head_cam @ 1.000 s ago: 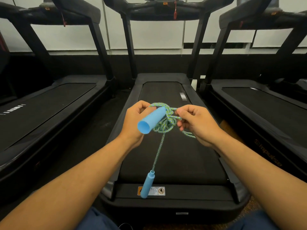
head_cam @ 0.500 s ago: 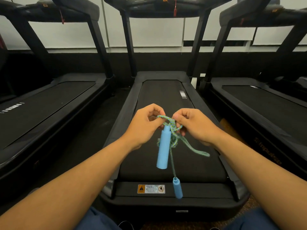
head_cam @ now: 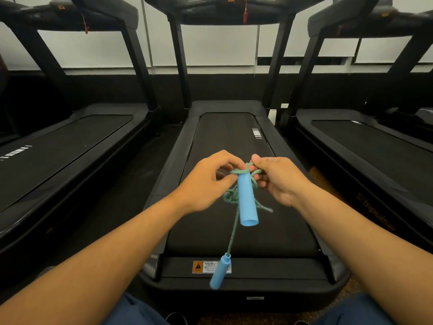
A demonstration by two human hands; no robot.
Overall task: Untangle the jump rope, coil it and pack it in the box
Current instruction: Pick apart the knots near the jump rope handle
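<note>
Above the middle treadmill (head_cam: 236, 146), its belt bare beyond the hands, the left hand (head_cam: 206, 181) pinches the green jump rope (head_cam: 243, 171) at the tangle; the right hand (head_cam: 278, 179), close beside it, pinches the same knot. One blue handle (head_cam: 247, 202) hangs under the fingers, the other handle (head_cam: 220, 270) dangles over the treadmill's near edge. The knot's loops are partly hidden behind the handle.

warning label (head_cam: 212, 267) text unreadable, lower handle (head_cam: 220, 271) blurred, knot perhaps behind fingers (head_cam: 257, 177)
</note>
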